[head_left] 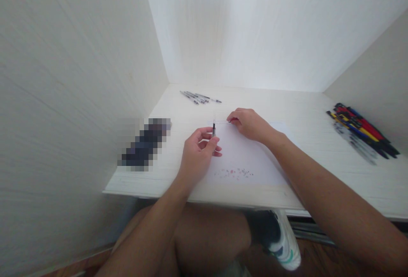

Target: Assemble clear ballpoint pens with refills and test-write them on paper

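Observation:
My left hand (199, 147) is closed round a clear pen (213, 131) with a dark section, which stands nearly upright between thumb and fingers above the left edge of a white paper sheet (251, 151). Just to the right, over the sheet's far edge, my right hand (244, 120) is pinched, palm down. A small dark tip shows at its fingertips, with a faint thin line running left towards the pen. What that piece is, I cannot make out. Scattered red and dark marks or bits (234, 173) show near the sheet's front edge.
Several clear pens (196, 97) lie at the back of the white table (172, 158). A pile of coloured and clear pens (363, 130) lies by the right wall. A blurred dark item (145, 143) sits at the left. My legs are under the front edge.

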{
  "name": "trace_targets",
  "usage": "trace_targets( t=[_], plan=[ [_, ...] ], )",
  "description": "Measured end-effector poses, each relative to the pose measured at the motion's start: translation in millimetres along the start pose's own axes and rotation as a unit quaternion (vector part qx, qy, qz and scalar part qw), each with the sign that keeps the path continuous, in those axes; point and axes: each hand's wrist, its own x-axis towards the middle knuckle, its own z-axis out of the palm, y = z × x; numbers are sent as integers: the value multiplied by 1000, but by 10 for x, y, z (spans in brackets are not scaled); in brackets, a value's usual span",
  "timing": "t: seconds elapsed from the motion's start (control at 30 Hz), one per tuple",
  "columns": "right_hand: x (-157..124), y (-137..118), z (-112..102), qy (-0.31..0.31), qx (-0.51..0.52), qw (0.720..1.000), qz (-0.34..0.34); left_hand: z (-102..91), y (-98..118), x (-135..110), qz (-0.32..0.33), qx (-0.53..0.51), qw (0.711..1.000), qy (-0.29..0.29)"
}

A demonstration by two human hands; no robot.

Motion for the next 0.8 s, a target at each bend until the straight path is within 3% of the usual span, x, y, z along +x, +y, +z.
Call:
trace_targets(
  t=[0.27, 0.8],
  plan=[
    [7, 88, 32, 27, 20, 999, -2, -10, 20, -8, -5, 6, 1000, -2],
    [-6, 162, 4, 18, 43, 999, -28, -23, -15, 10, 9, 3, 1000, -7]
  ],
)
